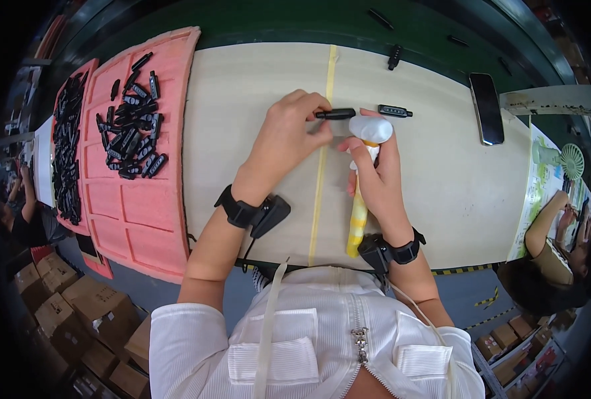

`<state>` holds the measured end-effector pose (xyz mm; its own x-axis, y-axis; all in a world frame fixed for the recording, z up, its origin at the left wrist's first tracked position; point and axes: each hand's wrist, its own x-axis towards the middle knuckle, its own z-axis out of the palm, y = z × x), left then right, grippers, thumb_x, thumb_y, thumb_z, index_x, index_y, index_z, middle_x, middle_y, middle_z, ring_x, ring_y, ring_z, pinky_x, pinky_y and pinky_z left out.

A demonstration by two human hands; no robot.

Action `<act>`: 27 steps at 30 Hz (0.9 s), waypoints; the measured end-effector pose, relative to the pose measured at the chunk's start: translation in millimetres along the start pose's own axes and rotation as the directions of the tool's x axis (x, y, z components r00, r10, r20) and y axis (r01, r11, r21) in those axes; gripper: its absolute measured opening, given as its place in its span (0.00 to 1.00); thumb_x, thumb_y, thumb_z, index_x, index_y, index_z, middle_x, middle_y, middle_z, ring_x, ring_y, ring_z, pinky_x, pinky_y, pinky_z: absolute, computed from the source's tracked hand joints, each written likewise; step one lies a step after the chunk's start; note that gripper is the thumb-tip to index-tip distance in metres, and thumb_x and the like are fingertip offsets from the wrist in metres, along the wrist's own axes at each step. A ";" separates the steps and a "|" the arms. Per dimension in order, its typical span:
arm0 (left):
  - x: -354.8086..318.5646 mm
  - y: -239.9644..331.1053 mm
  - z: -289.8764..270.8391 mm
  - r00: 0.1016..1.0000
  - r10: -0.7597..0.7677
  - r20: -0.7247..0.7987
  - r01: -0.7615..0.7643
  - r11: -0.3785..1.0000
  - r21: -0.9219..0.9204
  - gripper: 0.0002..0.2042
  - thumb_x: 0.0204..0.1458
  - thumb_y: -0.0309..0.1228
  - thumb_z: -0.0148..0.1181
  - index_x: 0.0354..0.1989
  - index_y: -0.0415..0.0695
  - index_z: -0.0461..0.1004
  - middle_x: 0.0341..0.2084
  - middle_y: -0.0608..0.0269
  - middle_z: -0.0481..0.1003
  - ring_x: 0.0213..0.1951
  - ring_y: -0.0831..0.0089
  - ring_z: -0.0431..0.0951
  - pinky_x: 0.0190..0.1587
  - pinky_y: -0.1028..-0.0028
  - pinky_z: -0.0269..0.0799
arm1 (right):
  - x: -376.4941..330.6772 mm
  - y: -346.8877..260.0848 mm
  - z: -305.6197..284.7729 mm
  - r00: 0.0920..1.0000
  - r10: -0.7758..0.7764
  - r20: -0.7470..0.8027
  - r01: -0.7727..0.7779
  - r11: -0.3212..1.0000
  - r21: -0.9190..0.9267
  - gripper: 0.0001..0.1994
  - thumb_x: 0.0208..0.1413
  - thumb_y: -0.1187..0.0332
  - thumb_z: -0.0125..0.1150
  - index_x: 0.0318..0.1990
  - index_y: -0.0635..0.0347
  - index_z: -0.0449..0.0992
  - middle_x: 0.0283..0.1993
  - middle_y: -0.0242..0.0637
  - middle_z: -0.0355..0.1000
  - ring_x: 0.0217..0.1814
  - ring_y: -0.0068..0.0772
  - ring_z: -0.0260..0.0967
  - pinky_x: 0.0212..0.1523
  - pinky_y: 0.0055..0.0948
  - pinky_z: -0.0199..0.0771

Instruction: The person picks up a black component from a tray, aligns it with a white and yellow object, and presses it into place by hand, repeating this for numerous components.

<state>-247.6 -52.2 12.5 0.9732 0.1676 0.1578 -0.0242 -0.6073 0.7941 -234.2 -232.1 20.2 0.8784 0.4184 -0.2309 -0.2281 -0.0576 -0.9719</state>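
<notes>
My left hand (294,128) pinches one end of a small black plastic piece (337,114) above the table, left of the tool's head. The fingers of my right hand (381,169) wrap round a mallet-like tool with a white cylindrical head (371,130) and a yellow handle (357,223) that points toward me. Just beyond the right hand, another black piece (394,110) with a row of pale marks lies on the table. The held piece's far end comes close to the white head; whether they touch I cannot tell.
A pink foam tray (136,213) on the left carries many loose black pieces (132,126). At the right lies a dark phone (487,110), with a small green fan (571,161) farther off. More pieces rest on the green belt (295,23). A person (552,259) sits at the right.
</notes>
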 end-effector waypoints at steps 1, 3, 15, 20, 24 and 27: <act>-5.1 -2.0 1.6 1.000 -0.008 -0.002 0.008 1.000 -0.002 0.07 0.45 0.22 0.67 0.34 0.37 0.82 0.32 0.52 0.78 0.35 0.59 0.81 0.37 0.66 0.78 | -0.9 -1.9 1.4 0.999 0.013 0.041 -0.013 1.000 -0.009 0.22 0.69 0.66 0.52 0.66 0.60 0.58 0.40 0.35 0.74 0.18 0.17 0.64 0.18 0.19 0.66; -16.2 -9.5 9.4 0.996 0.013 -0.089 -0.022 0.995 -0.093 0.09 0.43 0.22 0.69 0.35 0.39 0.82 0.31 0.54 0.77 0.34 0.60 0.80 0.37 0.67 0.78 | -1.1 -6.4 4.3 0.997 0.035 0.065 -0.030 0.997 -0.073 0.22 0.69 0.67 0.52 0.66 0.61 0.57 0.39 0.37 0.75 0.20 0.21 0.67 0.20 0.22 0.68; -29.2 -26.2 15.4 0.977 0.134 -0.166 -0.142 0.989 -0.041 0.12 0.39 0.20 0.71 0.35 0.38 0.82 0.30 0.58 0.76 0.33 0.60 0.78 0.37 0.67 0.77 | 7.3 5.9 19.3 0.985 -0.152 0.081 0.170 0.933 -0.317 0.22 0.70 0.66 0.48 0.68 0.59 0.56 0.38 0.35 0.72 0.20 0.19 0.64 0.20 0.21 0.65; -26.3 -18.0 10.4 0.965 0.174 -0.194 -0.186 0.982 -0.044 0.12 0.41 0.20 0.70 0.37 0.39 0.81 0.33 0.58 0.78 0.34 0.61 0.80 0.38 0.69 0.78 | 5.1 -3.8 8.8 0.994 -0.072 -0.087 0.055 0.980 -0.190 0.23 0.69 0.65 0.52 0.68 0.59 0.57 0.38 0.34 0.72 0.20 0.17 0.64 0.19 0.19 0.65; -29.2 -1.1 2.6 0.998 -0.001 -0.064 -0.014 0.971 -0.238 0.10 0.46 0.20 0.69 0.39 0.37 0.80 0.36 0.58 0.80 0.36 0.68 0.82 0.40 0.72 0.80 | 7.6 -3.5 6.3 0.981 -0.059 -0.185 0.047 0.996 -0.070 0.26 0.65 0.66 0.59 0.67 0.60 0.59 0.38 0.34 0.72 0.20 0.16 0.65 0.17 0.18 0.64; -35.8 2.5 10.5 0.985 -0.174 0.017 0.149 0.784 -0.602 0.08 0.51 0.21 0.68 0.40 0.35 0.80 0.38 0.57 0.81 0.38 0.73 0.83 0.41 0.74 0.80 | 8.0 -5.2 4.2 0.980 -0.073 -0.187 0.070 0.997 -0.020 0.27 0.63 0.67 0.64 0.66 0.61 0.59 0.39 0.34 0.71 0.20 0.16 0.65 0.16 0.18 0.64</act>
<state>-280.1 -67.8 2.7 0.9661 0.2580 0.0070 -0.0115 0.0162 0.9998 -227.8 -224.6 23.6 0.9557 0.2445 -0.1638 -0.1573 -0.0457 -0.9865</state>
